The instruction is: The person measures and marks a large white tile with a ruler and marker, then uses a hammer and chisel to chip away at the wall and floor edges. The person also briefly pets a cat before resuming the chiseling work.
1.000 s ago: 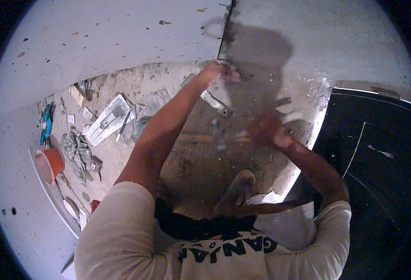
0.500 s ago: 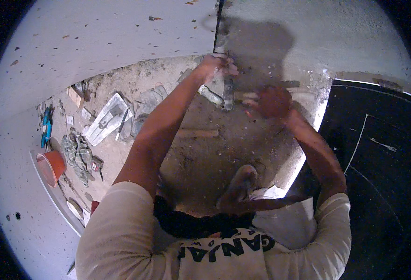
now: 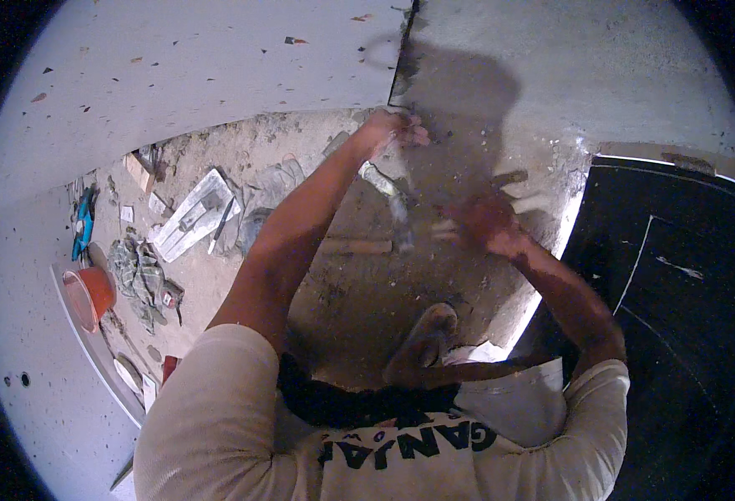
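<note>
My left hand (image 3: 396, 134) is at the foot of the wall corner, fingers pinched together. What they hold, if anything, is too small to make out. In my right hand (image 3: 486, 224), smeared by motion, is a hammer (image 3: 401, 224); its blurred grey head points left and its pale handle sticks out beyond the fist. The head is apart from my left hand, lower down over the dirty floor. A whitish elongated object (image 3: 377, 179) lies just below my left wrist. Nearer to me, a flat wooden strip (image 3: 355, 245) rests on the floor, partly behind my left forearm.
To the left lie a whitish board (image 3: 190, 227) with a tool on it, a crumpled cloth (image 3: 136, 265), an orange bucket (image 3: 98, 294) and a blue-handled tool (image 3: 83, 221). A black door panel (image 3: 676, 317) stands at right. A foot (image 3: 437, 324) is near my body.
My right hand and the hammer have moved down toward me, so the hammer head has come away from my left hand. My left hand stays by the corner; the view has shifted slightly.
</note>
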Demonstrator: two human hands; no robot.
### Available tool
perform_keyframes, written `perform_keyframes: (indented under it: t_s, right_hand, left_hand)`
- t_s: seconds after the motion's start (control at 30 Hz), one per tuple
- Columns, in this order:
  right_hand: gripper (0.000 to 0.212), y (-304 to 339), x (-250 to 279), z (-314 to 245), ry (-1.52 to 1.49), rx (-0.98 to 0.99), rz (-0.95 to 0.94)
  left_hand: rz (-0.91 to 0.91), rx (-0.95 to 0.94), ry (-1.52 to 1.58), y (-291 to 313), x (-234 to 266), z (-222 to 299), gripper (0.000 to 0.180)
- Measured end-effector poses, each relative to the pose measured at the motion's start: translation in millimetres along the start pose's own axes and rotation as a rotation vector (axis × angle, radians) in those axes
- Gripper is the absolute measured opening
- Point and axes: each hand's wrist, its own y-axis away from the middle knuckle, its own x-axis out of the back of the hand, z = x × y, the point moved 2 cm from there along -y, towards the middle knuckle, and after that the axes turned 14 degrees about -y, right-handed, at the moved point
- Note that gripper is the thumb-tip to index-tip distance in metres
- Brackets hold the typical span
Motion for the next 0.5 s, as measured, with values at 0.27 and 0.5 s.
perform_keyframes:
  t_s: [0.27,0.5]
  right_hand:
    - [0.051,-13,1,14,-0.055,-0.109,-0.052]
    - [0.049,-17,8,26,-0.065,-0.207,-0.124]
  left_hand:
    - [0.068,0.057,0.036,4,-8,5,0.025]
    - [0.004,0.083,0.087,-4,-7,-4,0.024]
